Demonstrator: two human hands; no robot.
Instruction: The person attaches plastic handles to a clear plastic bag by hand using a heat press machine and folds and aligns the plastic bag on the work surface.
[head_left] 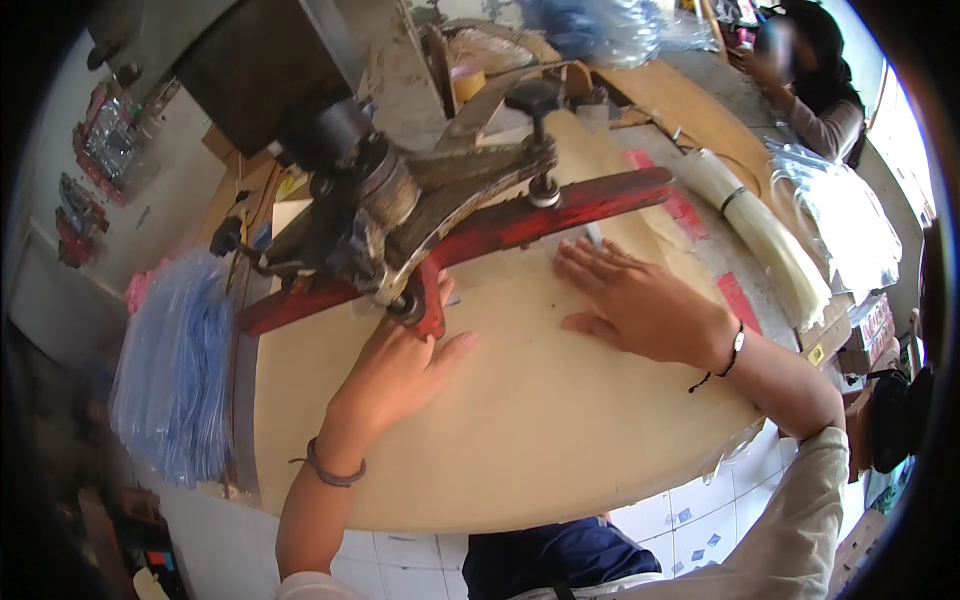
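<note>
A machine with a red bar (pixel 500 222) stands over a tan sheet-covered worktop (pixel 520 420). My left hand (pixel 405 360) is at the bar's short red arm, its fingers partly hidden beneath the metal and its thumb stretched out to the right. Just in front of the bar's right half, my right hand (pixel 640 300) lies on the tan surface with its fingers spread. A small whitish piece (pixel 594 233) shows at its fingertips. A black knob (pixel 532 97) rises from the machine's bracket.
Stacked bluish plastic sheets (pixel 175 370) are at the left edge. A tied bundle of pale strips (pixel 755 230) and clear plastic bags (pixel 840 215) lie at the right. Another person (pixel 815 85) is at the far right. Red tape (pixel 738 303) marks the worktop's right side.
</note>
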